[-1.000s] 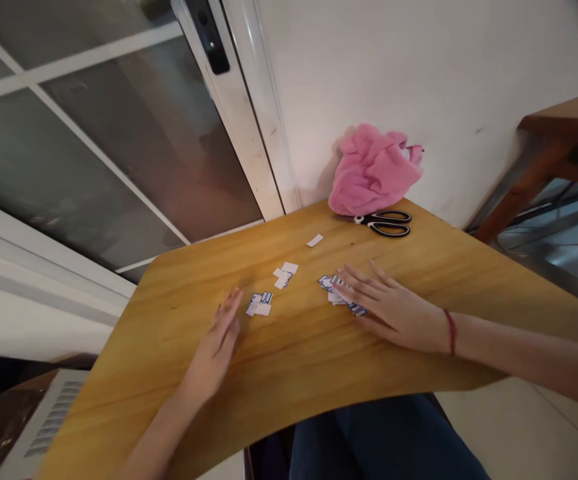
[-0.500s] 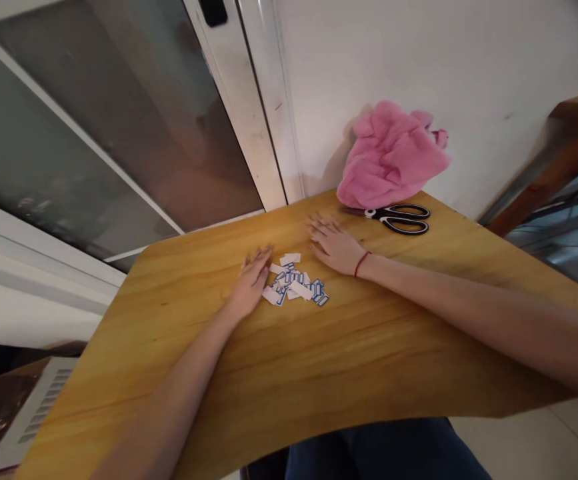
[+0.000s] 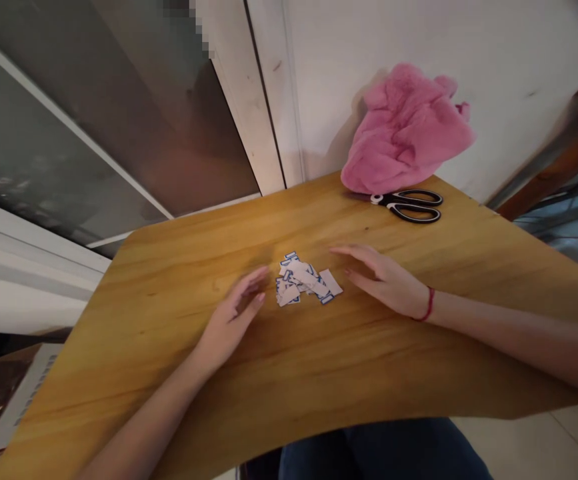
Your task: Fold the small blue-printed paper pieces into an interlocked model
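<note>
Several small white paper slips [image 3: 305,277], some with blue borders, lie in a loose, overlapping heap on the wooden table [image 3: 249,393]. Just left of the heap is my left hand [image 3: 233,313], its thumb and fingers apart and nothing between them. On the other side, my right hand [image 3: 386,277], with a red cord on its wrist, is held with the fingers spread from the thumb, also holding nothing. A small gap separates each hand from the slips.
Scissors [image 3: 403,203] with black and white handles lie near the table's back right edge. Behind them a pink plush cloth [image 3: 413,133] leans against the white wall [image 3: 329,60]. A glass-paned sliding door [image 3: 133,113] borders the table's back left side.
My right hand has come nearer to me and lifted from lying flat. My left hand has drawn back leftward from the slips. The heap is more bunched and arranged differently.
</note>
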`<state>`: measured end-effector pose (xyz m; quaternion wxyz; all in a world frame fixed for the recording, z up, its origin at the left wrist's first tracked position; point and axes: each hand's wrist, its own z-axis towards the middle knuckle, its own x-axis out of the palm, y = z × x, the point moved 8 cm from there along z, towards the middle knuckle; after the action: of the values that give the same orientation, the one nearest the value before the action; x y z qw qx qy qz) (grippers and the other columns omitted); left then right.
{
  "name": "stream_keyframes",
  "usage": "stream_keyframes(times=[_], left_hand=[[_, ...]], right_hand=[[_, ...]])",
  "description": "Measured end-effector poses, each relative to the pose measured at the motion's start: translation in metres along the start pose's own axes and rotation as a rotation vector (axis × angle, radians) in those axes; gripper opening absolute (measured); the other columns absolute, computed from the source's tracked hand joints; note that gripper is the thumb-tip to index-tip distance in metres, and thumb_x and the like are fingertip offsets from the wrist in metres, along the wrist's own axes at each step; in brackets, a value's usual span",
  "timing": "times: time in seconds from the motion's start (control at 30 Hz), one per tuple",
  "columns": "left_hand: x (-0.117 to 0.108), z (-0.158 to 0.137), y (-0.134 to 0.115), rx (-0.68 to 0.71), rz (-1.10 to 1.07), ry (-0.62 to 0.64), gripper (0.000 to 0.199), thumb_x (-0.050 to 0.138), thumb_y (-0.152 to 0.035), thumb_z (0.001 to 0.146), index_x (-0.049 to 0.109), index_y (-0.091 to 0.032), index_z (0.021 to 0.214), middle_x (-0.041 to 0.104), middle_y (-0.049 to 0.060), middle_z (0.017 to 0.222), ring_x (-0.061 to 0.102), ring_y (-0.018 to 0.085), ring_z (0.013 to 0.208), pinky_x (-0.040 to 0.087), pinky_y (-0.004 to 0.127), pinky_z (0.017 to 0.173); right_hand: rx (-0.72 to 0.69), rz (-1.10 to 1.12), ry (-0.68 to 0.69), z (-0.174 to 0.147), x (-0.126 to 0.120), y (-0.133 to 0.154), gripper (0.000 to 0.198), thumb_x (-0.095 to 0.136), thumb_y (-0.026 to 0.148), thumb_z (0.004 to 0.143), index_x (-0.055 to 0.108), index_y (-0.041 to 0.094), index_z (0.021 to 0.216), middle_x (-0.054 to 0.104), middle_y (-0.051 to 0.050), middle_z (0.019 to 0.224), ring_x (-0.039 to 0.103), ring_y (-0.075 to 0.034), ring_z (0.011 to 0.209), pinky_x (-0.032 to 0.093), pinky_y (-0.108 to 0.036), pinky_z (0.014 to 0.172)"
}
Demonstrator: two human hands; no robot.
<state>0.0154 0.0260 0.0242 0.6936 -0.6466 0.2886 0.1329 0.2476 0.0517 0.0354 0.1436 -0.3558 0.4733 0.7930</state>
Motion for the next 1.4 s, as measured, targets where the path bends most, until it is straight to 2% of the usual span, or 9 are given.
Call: stream_keyframes(times=[0.07, 0.2, 0.37, 0.6, 0.73, 0.9, 1.1, 1.3, 1.4], left_hand=[[-0.001, 0.007, -0.004, 0.084, 0.191, -0.005, 0.043, 0.042, -0.04, 0.093, 0.044, -0.03, 0.135, 0.044, 0.001, 0.145, 0.037, 0.019, 0.136, 0.028, 0.042, 0.114], [0.036, 0.02, -0.019, 0.269, 0.52, 0.165, 0.055, 0.034, -0.041, 0.096, 0.023, -0.024, 0.147, 0.023, 0.002, 0.155, 0.013, 0.019, 0.145, 0.013, 0.045, 0.118], [0.057, 0.017, -0.022, 0.359, 0.756, 0.208, 0.057, 0.032, -0.038, 0.096, 0.018, -0.02, 0.149, 0.022, 0.005, 0.155, 0.015, 0.021, 0.144, 0.01, 0.049, 0.118], [0.025, 0.007, -0.028, 0.383, 0.478, -0.04, 0.026, 0.046, -0.031, 0.093, 0.061, -0.024, 0.113, 0.062, 0.004, 0.124, 0.052, 0.021, 0.122, 0.042, 0.042, 0.103], [0.013, 0.01, -0.023, 0.326, 0.409, -0.174, 0.022, 0.05, -0.023, 0.09, 0.058, -0.022, 0.11, 0.065, 0.005, 0.111, 0.056, 0.019, 0.109, 0.046, 0.038, 0.097], [0.021, 0.015, -0.015, 0.304, 0.497, -0.098, 0.037, 0.051, -0.024, 0.09, 0.05, -0.024, 0.127, 0.058, 0.005, 0.124, 0.048, 0.02, 0.12, 0.039, 0.042, 0.105], [0.035, 0.017, -0.015, 0.316, 0.616, 0.053, 0.047, 0.039, -0.018, 0.093, 0.041, -0.032, 0.138, 0.038, 0.004, 0.147, 0.031, 0.025, 0.136, 0.032, 0.051, 0.108], [0.032, 0.015, -0.021, 0.398, 0.489, -0.009, 0.026, 0.046, -0.021, 0.092, 0.058, -0.026, 0.115, 0.057, 0.005, 0.129, 0.043, 0.023, 0.128, 0.04, 0.046, 0.104], [0.034, 0.015, -0.023, 0.379, 0.458, 0.029, 0.03, 0.046, -0.023, 0.092, 0.055, -0.026, 0.12, 0.055, 0.006, 0.132, 0.042, 0.023, 0.13, 0.037, 0.047, 0.106]], right_hand=[[-0.076, -0.115, 0.023, 0.002, 0.005, 0.006, 0.04, 0.043, 0.032, 0.091, 0.052, 0.021, 0.129, 0.058, -0.008, 0.127, 0.049, -0.023, 0.123, 0.041, -0.046, 0.104], [-0.244, -0.344, 0.17, 0.008, 0.042, 0.025, 0.06, 0.044, 0.042, 0.091, 0.035, 0.013, 0.142, 0.038, -0.014, 0.146, 0.031, -0.027, 0.137, 0.024, -0.054, 0.112], [-0.252, -0.356, 0.285, 0.009, 0.056, 0.024, 0.059, 0.042, 0.045, 0.092, 0.036, 0.015, 0.142, 0.031, -0.013, 0.15, 0.026, -0.026, 0.14, 0.017, -0.058, 0.113], [-0.189, -0.153, 0.147, 0.011, 0.034, 0.018, 0.024, 0.052, 0.023, 0.085, 0.064, 0.022, 0.106, 0.058, -0.007, 0.128, 0.047, -0.022, 0.127, 0.028, -0.051, 0.112], [-0.198, -0.113, 0.097, 0.011, 0.031, 0.021, 0.027, 0.051, 0.027, 0.087, 0.06, 0.019, 0.111, 0.059, -0.009, 0.123, 0.05, -0.021, 0.121, 0.032, -0.048, 0.111], [-0.207, -0.238, 0.167, 0.01, 0.038, 0.023, 0.042, 0.053, 0.037, 0.087, 0.054, 0.018, 0.125, 0.05, -0.013, 0.133, 0.043, -0.026, 0.127, 0.028, -0.052, 0.112], [-0.212, -0.223, 0.134, 0.011, 0.037, 0.022, 0.029, 0.055, 0.034, 0.087, 0.063, 0.021, 0.112, 0.054, -0.009, 0.128, 0.047, -0.025, 0.123, 0.032, -0.052, 0.11], [-0.199, -0.105, 0.091, 0.013, 0.033, 0.018, 0.012, 0.061, 0.026, 0.084, 0.065, 0.02, 0.093, 0.061, -0.007, 0.114, 0.052, -0.021, 0.113, 0.038, -0.047, 0.105], [-0.188, -0.062, 0.097, 0.016, 0.031, 0.019, 0.005, 0.063, 0.023, 0.082, 0.064, 0.02, 0.086, 0.063, -0.006, 0.106, 0.054, -0.02, 0.108, 0.04, -0.045, 0.101]])
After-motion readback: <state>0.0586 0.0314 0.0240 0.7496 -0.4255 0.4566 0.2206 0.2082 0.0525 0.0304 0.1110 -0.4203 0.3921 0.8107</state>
